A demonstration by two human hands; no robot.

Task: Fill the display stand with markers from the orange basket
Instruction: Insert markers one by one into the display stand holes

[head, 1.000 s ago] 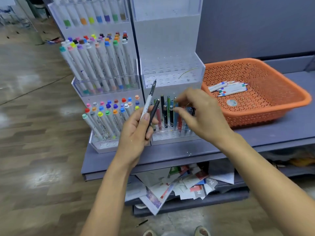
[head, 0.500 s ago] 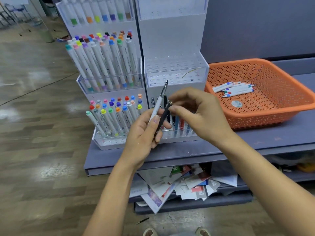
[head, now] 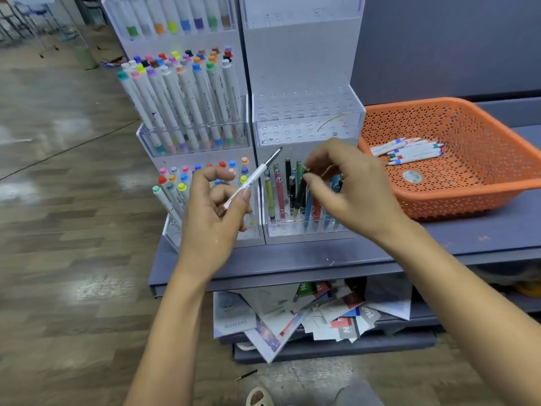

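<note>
The right hand [head: 348, 189] pinches the top of a dark pen [head: 299, 194] between thumb and fingertips. The pen hangs tilted among the pens in the lower tier of the stand [head: 304, 68], at the counter's [head: 292, 259] left end. Whether its tip has entered a hole cannot be told. The left hand [head: 210, 212] pinches a white pen [head: 254, 179], tip up, just left of that tier. The basket [head: 468, 197] sits toward the counter's right edge, with several markers [head: 409, 150] lying in it.

Risks:
- The tilted pen may miss its hole and slip between its neighbours, because the tier is crowded.
- Its barrel may knock adjacent pens askew.
- The light top pinch may let it drop.

Half a second ago the left hand held both pens. The dark one is now with the right hand alone, lower and nearer the tier.
</note>
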